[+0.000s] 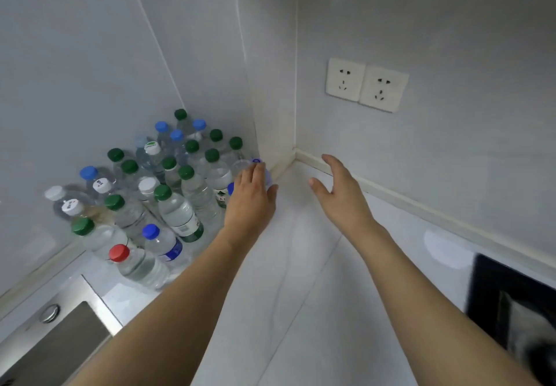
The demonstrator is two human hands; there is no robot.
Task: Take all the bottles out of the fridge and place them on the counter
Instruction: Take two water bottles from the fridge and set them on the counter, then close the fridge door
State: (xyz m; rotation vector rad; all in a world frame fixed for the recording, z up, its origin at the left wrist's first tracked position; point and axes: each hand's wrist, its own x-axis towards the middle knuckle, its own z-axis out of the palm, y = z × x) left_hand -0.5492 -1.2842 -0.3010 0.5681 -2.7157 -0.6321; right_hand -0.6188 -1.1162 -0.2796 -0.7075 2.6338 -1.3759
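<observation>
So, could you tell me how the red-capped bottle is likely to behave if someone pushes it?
The red-capped bottle looks full of water, so probably heavy for its size. It is tall and narrow, so a high push may tip it. Bottles stand close behind it, so it would likely knock the blue-capped bottle.

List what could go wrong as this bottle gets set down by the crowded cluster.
1. The left hand grips a bottle right beside the packed bottle cluster; a nudge may topple neighbours like dominoes.
2. The front red-capped bottle stands near the sink edge and might fall in.
</observation>
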